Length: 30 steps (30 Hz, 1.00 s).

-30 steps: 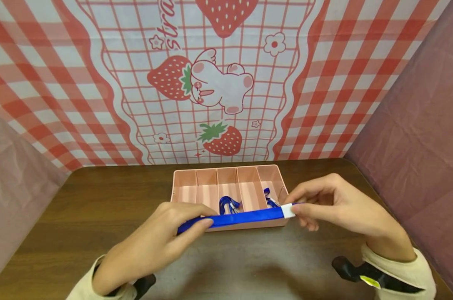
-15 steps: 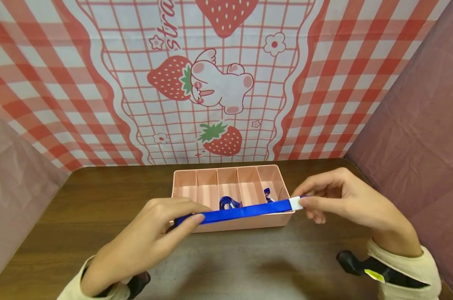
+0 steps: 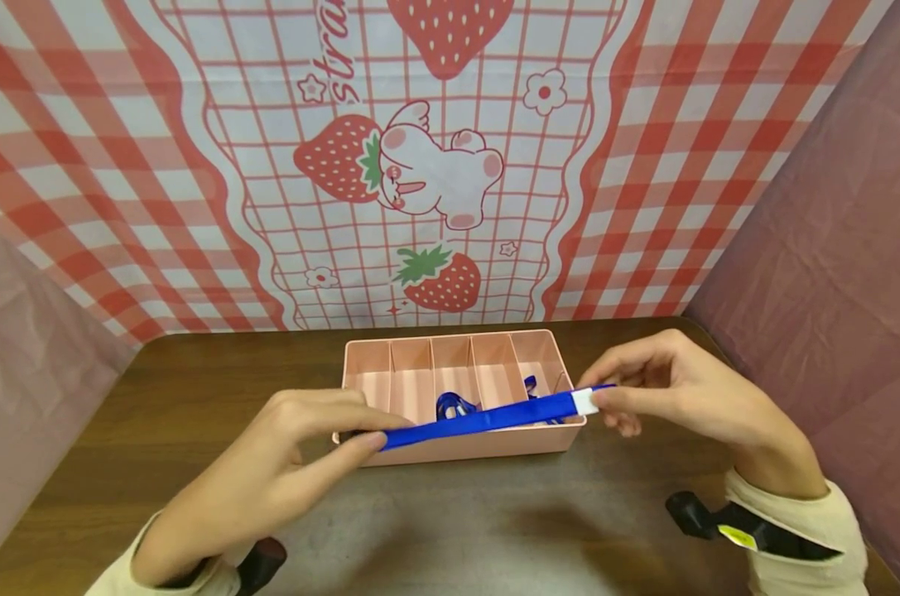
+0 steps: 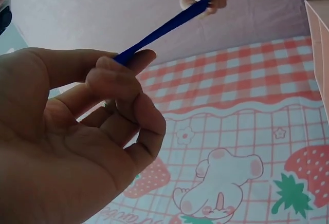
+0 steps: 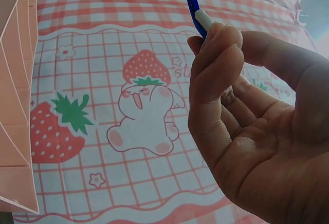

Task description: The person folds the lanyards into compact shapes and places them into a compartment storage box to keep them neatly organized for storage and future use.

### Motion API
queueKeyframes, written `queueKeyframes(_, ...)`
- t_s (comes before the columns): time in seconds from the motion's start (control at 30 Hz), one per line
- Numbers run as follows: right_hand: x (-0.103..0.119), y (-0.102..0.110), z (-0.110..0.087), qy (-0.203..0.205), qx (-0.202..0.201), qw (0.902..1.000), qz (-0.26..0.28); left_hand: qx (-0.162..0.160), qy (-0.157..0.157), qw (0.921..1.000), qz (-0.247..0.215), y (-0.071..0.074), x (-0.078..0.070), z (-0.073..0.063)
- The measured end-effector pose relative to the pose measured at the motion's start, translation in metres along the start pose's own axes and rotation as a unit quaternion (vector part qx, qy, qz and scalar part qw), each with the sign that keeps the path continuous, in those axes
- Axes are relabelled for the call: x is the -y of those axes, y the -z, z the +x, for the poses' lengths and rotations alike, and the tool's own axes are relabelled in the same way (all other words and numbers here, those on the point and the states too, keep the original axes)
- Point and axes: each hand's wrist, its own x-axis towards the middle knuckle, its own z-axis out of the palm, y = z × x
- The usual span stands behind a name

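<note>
A blue lanyard [image 3: 487, 420] is stretched between the two hands, just above the front of a pink divided box [image 3: 464, 449]. The left hand [image 3: 293, 463] pinches its left end between thumb and fingers. The right hand [image 3: 688, 397] pinches the other end, at a white fitting [image 3: 585, 402]. In the left wrist view the lanyard [image 4: 164, 29] runs taut and edge-on from the left fingertips. The right wrist view shows the white fitting [image 5: 203, 19] at the right fingertips. Another coiled blue lanyard [image 3: 453, 404] lies in the box's middle compartment.
More blue strap [image 3: 531, 385] lies in the box's rightmost compartment, partly hidden. The box stands on a brown wooden table [image 3: 241, 372]. A strawberry-print cloth [image 3: 435, 165] hangs behind, with plain pinkish cloth [image 3: 815, 248] at the sides.
The left hand has shifted left and slightly up, leaving a longer span of lanyard between the hands. The right hand has moved slightly right and up with the white fitting.
</note>
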Motion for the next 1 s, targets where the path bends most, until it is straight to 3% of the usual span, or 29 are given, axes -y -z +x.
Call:
queueKeyframes(0.1,-0.002,0.000,0.000,-0.002,0.000,1.0000,0.004,0.008,-0.015,0.9984,-0.054,0.001,-0.003,0.000)
queueKeyframes(0.2,-0.001,-0.001,0.001,-0.006,0.008,0.9999,0.011,0.034,-0.055,0.9884,-0.138,0.002,-0.005,0.000)
queueKeyframes(0.3,0.001,-0.004,0.002,-0.004,0.023,0.9996,0.018,0.091,-0.130,0.9653,-0.207,0.005,-0.004,0.003)
queueKeyframes(0.37,0.002,-0.006,0.003,-0.001,0.037,0.9991,0.022,0.135,-0.183,0.9483,-0.222,0.006,-0.002,0.005)
queueKeyframes(0.47,0.002,-0.009,0.006,0.006,0.052,0.9983,0.025,0.171,-0.232,0.9313,-0.222,0.006,-0.001,0.007)
queueKeyframes(0.53,0.001,-0.011,0.008,0.004,0.057,0.9980,0.026,0.165,-0.240,0.9314,-0.218,0.005,-0.001,0.007)
queueKeyframes(0.73,-0.005,-0.015,0.013,-0.008,0.050,0.9984,0.026,0.108,-0.231,0.9432,-0.213,0.000,0.001,0.006)
queueKeyframes(0.9,-0.007,-0.021,0.015,-0.013,0.054,0.9981,0.025,0.129,-0.251,0.9351,-0.214,-0.004,0.001,0.008)
queueKeyframes(1.0,-0.007,-0.026,0.016,-0.025,0.045,0.9986,0.010,0.117,-0.235,0.9459,-0.191,-0.007,-0.001,0.008)
